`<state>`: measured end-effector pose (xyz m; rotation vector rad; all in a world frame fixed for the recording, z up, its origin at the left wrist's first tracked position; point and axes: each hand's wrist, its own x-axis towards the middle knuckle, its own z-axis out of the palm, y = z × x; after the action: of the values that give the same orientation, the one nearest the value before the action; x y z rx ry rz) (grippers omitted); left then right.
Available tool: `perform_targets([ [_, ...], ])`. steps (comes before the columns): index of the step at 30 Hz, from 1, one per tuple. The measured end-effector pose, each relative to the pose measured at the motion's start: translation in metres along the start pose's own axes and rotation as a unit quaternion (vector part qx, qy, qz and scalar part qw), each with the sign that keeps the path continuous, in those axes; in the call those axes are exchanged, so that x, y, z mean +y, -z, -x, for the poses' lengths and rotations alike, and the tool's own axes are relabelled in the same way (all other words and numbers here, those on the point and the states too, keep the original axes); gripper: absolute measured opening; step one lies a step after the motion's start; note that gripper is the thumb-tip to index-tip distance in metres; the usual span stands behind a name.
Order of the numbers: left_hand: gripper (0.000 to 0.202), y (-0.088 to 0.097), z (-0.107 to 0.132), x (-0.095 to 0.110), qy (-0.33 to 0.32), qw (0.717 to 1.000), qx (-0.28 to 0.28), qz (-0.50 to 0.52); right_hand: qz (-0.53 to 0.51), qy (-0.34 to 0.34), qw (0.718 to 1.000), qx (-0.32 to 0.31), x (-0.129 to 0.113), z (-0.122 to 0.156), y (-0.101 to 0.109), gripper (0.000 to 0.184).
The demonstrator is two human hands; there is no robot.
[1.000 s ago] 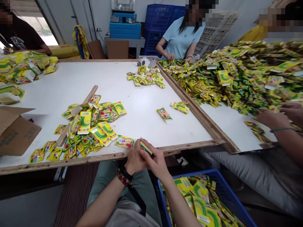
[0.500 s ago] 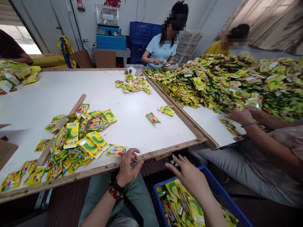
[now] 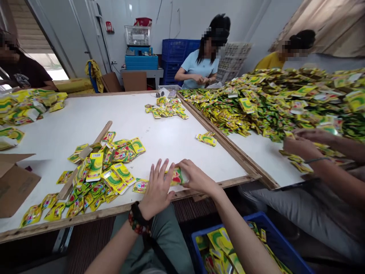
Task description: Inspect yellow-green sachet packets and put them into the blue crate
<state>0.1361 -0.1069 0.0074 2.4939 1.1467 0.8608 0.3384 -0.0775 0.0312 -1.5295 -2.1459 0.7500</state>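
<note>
Low over the table's near edge, my left hand [image 3: 159, 188] has its fingers stretched out and spread, the thumb apart. A yellow-green small candy box [image 3: 177, 176] with a red fruit print lies by its fingertips. My right hand [image 3: 196, 177] curls around the right end of that box, fingers on top and at the side. Part of the box is hidden behind the left fingers. Another flat candy box [image 3: 139, 185] with printed letters sticks out to the left of my left hand. A pile of candy boxes and sachets [image 3: 95, 186] lies further left, partly over a wooden stick [image 3: 103, 132].
A blue crate [image 3: 196, 238] of packets stands below the table edge, right of my legs. Wooden strips [image 3: 228, 152] border the white table. A large packet heap [image 3: 270, 102] lies right, with a co-worker's hands [image 3: 303, 146] there. A cardboard box [image 3: 19, 182] sits left.
My right hand has moved from above the crate up to the table and taken hold of a candy box. The box that lay mid-table is gone from its spot. My left hand has flattened out.
</note>
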Motion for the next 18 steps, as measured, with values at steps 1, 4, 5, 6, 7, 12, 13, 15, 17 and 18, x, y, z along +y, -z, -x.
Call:
perform_targets([
  [1,0.087,-0.001,-0.002,-0.001,-0.010,0.999,-0.026,0.018,-0.036,0.055,0.998,0.001,-0.010,0.016,-0.002,0.063],
  [4,0.093,-0.013,0.003,-0.003,0.018,0.997,-0.002,0.073,-0.212,0.087,0.972,0.050,-0.033,0.048,-0.014,0.067],
  [5,0.092,-0.020,0.008,-0.003,0.044,0.995,0.036,0.076,-0.281,0.055,0.956,0.069,-0.037,0.053,-0.022,0.065],
  [6,0.089,-0.027,0.013,-0.003,0.066,0.992,0.077,0.073,-0.347,0.020,0.934,0.086,-0.041,0.055,-0.030,0.062],
  [7,0.084,-0.034,0.019,-0.003,0.080,0.988,0.113,0.067,-0.403,-0.013,0.909,0.105,-0.044,0.056,-0.040,0.058],
  [12,0.066,-0.066,0.046,-0.005,0.073,0.972,0.221,0.035,-0.544,-0.137,0.803,0.201,-0.059,0.043,-0.081,0.034],
  [13,0.065,-0.070,0.051,-0.006,0.076,0.968,0.237,0.026,-0.553,-0.154,0.794,0.200,-0.062,0.041,-0.085,0.032],
  [15,0.064,-0.075,0.057,-0.008,0.083,0.962,0.261,0.010,-0.557,-0.172,0.791,0.186,-0.067,0.036,-0.090,0.032],
  [17,0.064,-0.076,0.060,-0.009,0.071,0.962,0.262,0.010,-0.553,-0.174,0.796,0.174,-0.068,0.034,-0.091,0.030],
  [18,0.063,-0.075,0.061,-0.010,0.056,0.965,0.256,0.017,-0.551,-0.170,0.800,0.170,-0.067,0.035,-0.091,0.029],
])
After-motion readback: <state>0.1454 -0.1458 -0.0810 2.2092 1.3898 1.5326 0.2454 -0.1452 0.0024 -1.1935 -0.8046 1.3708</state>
